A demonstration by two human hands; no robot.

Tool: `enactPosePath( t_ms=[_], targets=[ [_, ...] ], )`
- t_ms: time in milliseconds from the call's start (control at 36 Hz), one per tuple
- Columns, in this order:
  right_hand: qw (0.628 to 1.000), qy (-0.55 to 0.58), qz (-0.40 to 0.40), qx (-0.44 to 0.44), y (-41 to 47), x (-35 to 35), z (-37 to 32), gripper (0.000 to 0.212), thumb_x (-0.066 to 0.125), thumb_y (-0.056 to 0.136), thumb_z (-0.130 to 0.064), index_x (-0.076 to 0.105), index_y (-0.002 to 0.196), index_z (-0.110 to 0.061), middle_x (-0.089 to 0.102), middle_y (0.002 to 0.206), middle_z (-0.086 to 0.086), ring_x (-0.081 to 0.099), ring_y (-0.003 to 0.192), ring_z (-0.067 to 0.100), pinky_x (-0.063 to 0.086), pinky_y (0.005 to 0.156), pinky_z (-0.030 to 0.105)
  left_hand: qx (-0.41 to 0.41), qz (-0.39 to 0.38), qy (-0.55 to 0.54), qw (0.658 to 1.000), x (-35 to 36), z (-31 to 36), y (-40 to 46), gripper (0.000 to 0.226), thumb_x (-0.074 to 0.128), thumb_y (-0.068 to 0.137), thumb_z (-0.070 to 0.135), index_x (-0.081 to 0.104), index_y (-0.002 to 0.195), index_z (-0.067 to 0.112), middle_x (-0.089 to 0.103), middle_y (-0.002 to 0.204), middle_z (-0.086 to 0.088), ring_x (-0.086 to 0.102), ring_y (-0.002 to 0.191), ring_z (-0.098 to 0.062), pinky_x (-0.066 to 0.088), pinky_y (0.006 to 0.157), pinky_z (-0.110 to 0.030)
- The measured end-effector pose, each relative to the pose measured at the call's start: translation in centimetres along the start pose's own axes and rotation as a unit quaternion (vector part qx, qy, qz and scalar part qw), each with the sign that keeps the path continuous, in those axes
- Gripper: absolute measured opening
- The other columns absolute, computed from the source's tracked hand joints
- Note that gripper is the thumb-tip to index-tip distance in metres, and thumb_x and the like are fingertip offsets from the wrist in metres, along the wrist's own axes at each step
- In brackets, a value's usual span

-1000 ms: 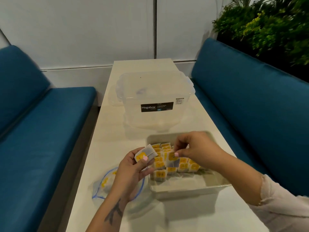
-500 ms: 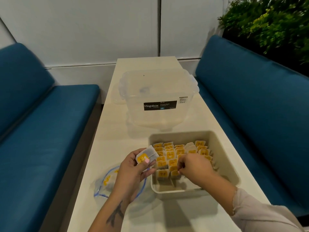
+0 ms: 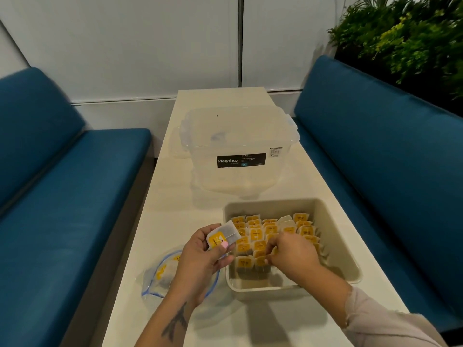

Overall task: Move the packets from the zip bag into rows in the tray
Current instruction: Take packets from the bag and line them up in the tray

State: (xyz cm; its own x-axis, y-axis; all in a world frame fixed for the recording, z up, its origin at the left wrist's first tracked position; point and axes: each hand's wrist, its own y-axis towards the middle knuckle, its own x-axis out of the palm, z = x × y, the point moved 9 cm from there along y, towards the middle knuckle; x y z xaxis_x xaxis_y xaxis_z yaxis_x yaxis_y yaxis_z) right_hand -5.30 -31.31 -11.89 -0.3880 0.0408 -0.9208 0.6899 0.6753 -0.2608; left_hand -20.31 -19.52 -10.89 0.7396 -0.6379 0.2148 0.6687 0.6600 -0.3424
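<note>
One packet (image 3: 222, 237) pinched in left hand (image 3: 204, 261); right hand (image 3: 292, 254), fingers curled, grips a packet in tray (image 3: 335, 249) rows

My right hand (image 3: 292, 254) was up over the far rows of the tray (image 3: 335, 229) 1 s ago, pinching a packet. Since then it's dropped to the near rows w/ fingers curled down among the packets (image 3: 255, 234); can't tell if it's gripping one. Far-right packets it was covering now show. Left hand (image 3: 203, 256) w/ its packet (image 3: 221, 236) hasn't shifted much, only the view moved a bit.
</note>
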Motion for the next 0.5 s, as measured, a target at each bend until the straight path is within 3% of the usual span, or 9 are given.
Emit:
enactPosePath(
  t_ms=[111, 306, 389, 500],
  targets=[
    [1.0, 0.016, 0.005, 0.0, -0.3, -0.7, 0.2, 0.02, 0.073, 0.078, -0.042, 0.066, 0.096, -0.036, 0.064, 0.093, -0.012, 0.057, 0.081, 0.008, 0.04, 0.055, 0.021, -0.013, -0.005, 0.005, 1.0, 0.3, -0.1, 0.1, 0.024, 0.057, 0.089, 0.0, 0.054, 0.11, 0.012, 0.069, 0.104, -0.009, 0.071, 0.088, -0.019, 0.058, 0.066, -0.025],
    [0.987, 0.152, 0.059, -0.009, -0.6, -4.6, 0.1, 0.011, 0.072, 0.079, -0.043, 0.063, 0.082, -0.036, 0.057, 0.067, -0.01, 0.054, 0.062, 0.005, 0.044, 0.056, 0.024, 0.015, -0.025, 0.059, 0.998, 1.0, 0.5, 0.5, 0.016, 0.056, 0.09, -0.001, 0.059, 0.102, 0.01, 0.069, 0.102, -0.013, 0.07, 0.09, -0.025, 0.058, 0.07, -0.029],
    [0.973, 0.217, 0.07, -0.044, -0.8, -5.9, -1.0, 0.008, 0.07, 0.083, -0.037, 0.063, 0.079, -0.035, 0.06, 0.07, -0.009, 0.055, 0.065, 0.005, 0.046, 0.06, 0.025, 0.052, -0.04, 0.131, 0.989, 1.6, 1.4, 0.6, 0.021, 0.057, 0.089, -0.002, 0.064, 0.101, 0.014, 0.068, 0.1, -0.011, 0.071, 0.085, -0.021, 0.059, 0.07, -0.03],
    [0.965, 0.245, 0.056, -0.079, -1.0, -6.1, -2.5, 0.006, 0.066, 0.087, -0.035, 0.068, 0.091, -0.033, 0.064, 0.084, -0.008, 0.06, 0.078, 0.01, 0.05, 0.072, 0.029, 0.097, -0.038, 0.251, 0.962, 2.3, 2.6, 0.6, 0.031, 0.065, 0.084, 0.004, 0.063, 0.103, 0.028, 0.065, 0.097, -0.006, 0.069, 0.078, -0.02, 0.056, 0.06, -0.026]
  ],
)
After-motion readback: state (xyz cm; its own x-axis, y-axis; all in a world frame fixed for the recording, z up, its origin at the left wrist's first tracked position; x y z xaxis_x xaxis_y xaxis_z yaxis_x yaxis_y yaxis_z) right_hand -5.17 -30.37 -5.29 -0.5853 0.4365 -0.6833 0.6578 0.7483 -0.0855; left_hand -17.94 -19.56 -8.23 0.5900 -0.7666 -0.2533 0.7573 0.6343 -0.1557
